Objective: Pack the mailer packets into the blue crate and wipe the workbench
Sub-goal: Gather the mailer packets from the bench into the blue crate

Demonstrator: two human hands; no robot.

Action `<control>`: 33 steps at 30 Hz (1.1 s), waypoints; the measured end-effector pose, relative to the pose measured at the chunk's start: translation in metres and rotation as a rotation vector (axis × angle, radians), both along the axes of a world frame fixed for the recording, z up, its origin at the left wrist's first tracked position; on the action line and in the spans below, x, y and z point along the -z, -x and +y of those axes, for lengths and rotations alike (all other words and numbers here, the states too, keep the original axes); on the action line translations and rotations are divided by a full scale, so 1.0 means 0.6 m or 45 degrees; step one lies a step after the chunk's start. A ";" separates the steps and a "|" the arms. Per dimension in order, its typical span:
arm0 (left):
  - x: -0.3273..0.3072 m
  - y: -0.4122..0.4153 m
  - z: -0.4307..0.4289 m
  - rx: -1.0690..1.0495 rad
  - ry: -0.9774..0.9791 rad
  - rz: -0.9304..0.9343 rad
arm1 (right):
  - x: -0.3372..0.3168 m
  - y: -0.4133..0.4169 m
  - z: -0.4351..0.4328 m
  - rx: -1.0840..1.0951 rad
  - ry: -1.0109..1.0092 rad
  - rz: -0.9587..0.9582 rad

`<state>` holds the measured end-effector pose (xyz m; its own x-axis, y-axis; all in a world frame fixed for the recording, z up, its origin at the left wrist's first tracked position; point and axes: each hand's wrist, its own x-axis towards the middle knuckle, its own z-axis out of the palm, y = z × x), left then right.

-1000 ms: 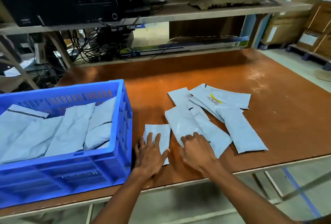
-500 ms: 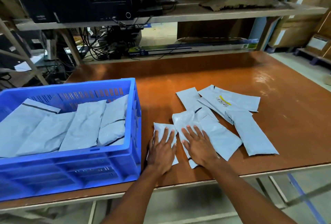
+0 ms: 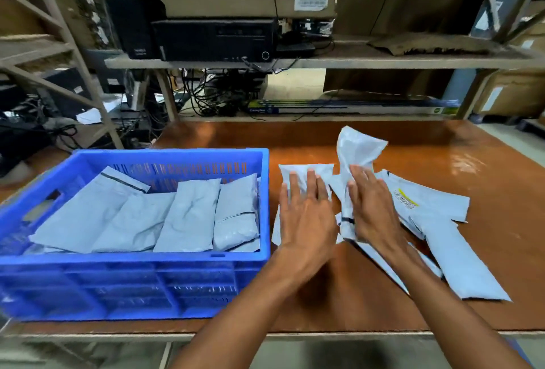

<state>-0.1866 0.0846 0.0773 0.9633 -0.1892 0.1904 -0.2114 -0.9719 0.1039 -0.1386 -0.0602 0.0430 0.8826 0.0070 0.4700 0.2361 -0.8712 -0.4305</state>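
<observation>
The blue crate (image 3: 124, 289) stands at the left of the orange workbench (image 3: 486, 179), with several grey mailer packets (image 3: 188, 215) lying inside it. My left hand (image 3: 306, 218) holds a small grey packet (image 3: 303, 172) just right of the crate's wall, fingers spread over its face. My right hand (image 3: 371, 209) grips a longer packet (image 3: 358, 147), whose upper end bends up above the bench. A few more packets stay on the bench to the right, one with a yellow label (image 3: 427, 206) and one long one (image 3: 463, 268).
A shelf (image 3: 354, 58) over the back of the bench carries a black computer case (image 3: 215, 39) and cardboard boxes. Tangled cables (image 3: 212, 94) and a long flat carton (image 3: 354, 107) lie behind the bench. A metal rack (image 3: 59, 52) stands at the left.
Both hands went from pressing flat on packets on the bench to lifting them. The right hand's packet now stands bent upward. The view has moved closer and tilted up.
</observation>
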 end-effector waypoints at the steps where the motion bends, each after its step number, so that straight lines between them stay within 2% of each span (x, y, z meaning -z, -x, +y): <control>1: -0.041 0.006 0.021 0.003 0.004 -0.107 | -0.039 -0.006 0.022 -0.033 -0.032 -0.090; 4: -0.124 0.011 0.126 -0.042 -0.025 -0.441 | -0.131 -0.004 0.116 -0.155 -0.029 -0.306; 7: -0.149 -0.009 0.266 -0.163 -0.025 -0.507 | -0.165 0.006 0.223 -0.293 0.044 -0.419; 9: -0.136 -0.025 0.359 -0.235 -0.064 -0.437 | -0.160 0.004 0.295 -0.361 0.108 -0.435; 12: -0.089 -0.036 0.480 -0.283 -0.210 -0.229 | -0.131 -0.002 0.404 -0.442 0.238 -0.335; 15: -0.039 -0.031 0.569 -0.365 -0.217 -0.030 | -0.098 0.002 0.502 -0.508 0.381 -0.239; 19: 0.009 -0.032 0.623 -0.371 -0.176 0.167 | -0.070 0.006 0.587 -0.524 0.681 -0.041; 23: 0.030 -0.046 0.618 -0.321 -0.076 0.259 | -0.059 -0.002 0.604 -0.374 0.758 0.160; 25: 0.034 -0.057 0.601 -0.233 -0.031 0.372 | -0.046 -0.008 0.595 -0.347 0.847 0.305; 28: 0.044 -0.070 0.586 -0.109 -0.118 0.686 | -0.029 -0.017 0.571 -0.361 0.807 0.780; 29: 0.047 -0.076 0.590 -0.146 -0.106 0.716 | -0.027 -0.021 0.564 -0.373 0.818 0.798; 32: 0.053 -0.090 0.606 -0.175 -0.073 0.578 | -0.020 -0.044 0.552 -0.357 0.854 0.356; 33: 0.058 -0.094 0.608 -0.142 -0.117 0.546 | -0.013 -0.054 0.547 -0.351 0.792 0.331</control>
<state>-0.1304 0.4494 0.0427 0.9670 -0.0771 -0.2430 -0.0614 -0.9956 0.0715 -0.1065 0.2680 0.0508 0.8927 0.4431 0.0821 0.4400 -0.8964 0.0531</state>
